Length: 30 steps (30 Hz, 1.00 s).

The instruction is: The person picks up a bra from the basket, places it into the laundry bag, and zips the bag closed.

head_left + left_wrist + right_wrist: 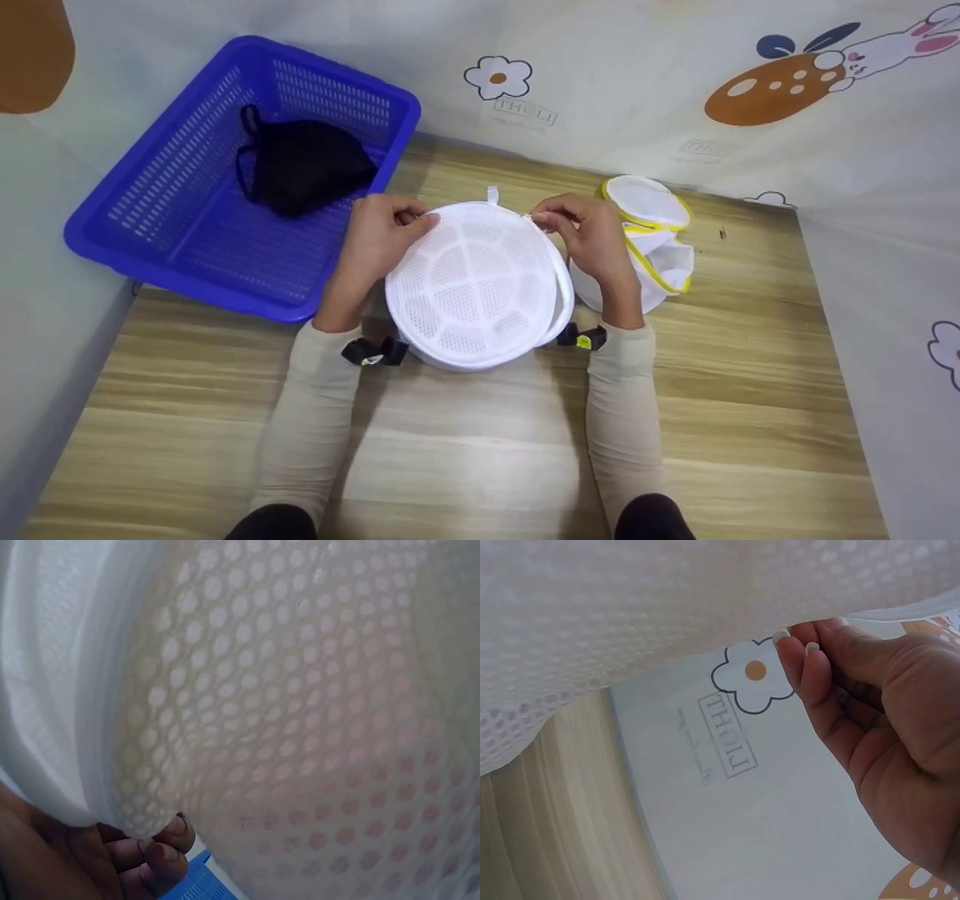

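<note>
A round white mesh laundry bag (472,289) stands between both hands in the head view, its patterned circular top facing up. My left hand (381,234) pinches the upper-left rim between thumb and fingers. At the upper-right rim, my right hand (592,229) pinches the edge by the zipper. Along the right side, the lid stands slightly apart from the white band (564,300) below it. A small white tab (493,195) sticks up from the far rim. Honeycomb mesh (285,690) fills most of the left wrist view, and the right wrist view shows curled fingers (814,682) at the bag's edge.
On the left sits a blue plastic basket (247,300) with a black strapped fabric item (307,165) inside. Beyond my right hand, white mesh bags with yellow trim (660,259) lie on the wooden table (742,375). A printed sheet (600,90) rises behind.
</note>
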Tool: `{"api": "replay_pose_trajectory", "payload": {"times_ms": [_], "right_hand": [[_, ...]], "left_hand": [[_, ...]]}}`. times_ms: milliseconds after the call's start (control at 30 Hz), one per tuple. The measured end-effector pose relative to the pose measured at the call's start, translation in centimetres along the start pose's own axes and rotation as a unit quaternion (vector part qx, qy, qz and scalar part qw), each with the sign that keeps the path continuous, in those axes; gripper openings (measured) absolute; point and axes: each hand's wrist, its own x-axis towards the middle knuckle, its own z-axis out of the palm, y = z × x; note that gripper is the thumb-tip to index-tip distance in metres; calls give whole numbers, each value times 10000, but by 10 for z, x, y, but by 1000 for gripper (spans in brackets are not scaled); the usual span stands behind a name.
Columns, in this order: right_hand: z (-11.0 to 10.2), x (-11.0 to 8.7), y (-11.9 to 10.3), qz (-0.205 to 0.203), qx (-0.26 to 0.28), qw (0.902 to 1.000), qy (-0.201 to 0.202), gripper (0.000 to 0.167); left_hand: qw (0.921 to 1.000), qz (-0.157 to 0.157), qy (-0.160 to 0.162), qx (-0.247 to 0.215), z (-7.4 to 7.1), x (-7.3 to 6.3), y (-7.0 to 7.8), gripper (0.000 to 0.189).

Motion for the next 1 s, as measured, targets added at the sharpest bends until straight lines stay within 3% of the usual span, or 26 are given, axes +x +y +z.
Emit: {"api": "replay_pose_trajectory", "payload": {"times_ms": [700, 1000], "right_hand": [[-10, -1, 0, -225, -297, 9993, 65, 7], [-14, -2, -2, -298, -186, 9994, 51, 6]], "left_hand": [[9991, -310, 267, -123, 1, 1, 1, 14], [9984, -329, 441, -158, 2, 1, 2, 13]]}}
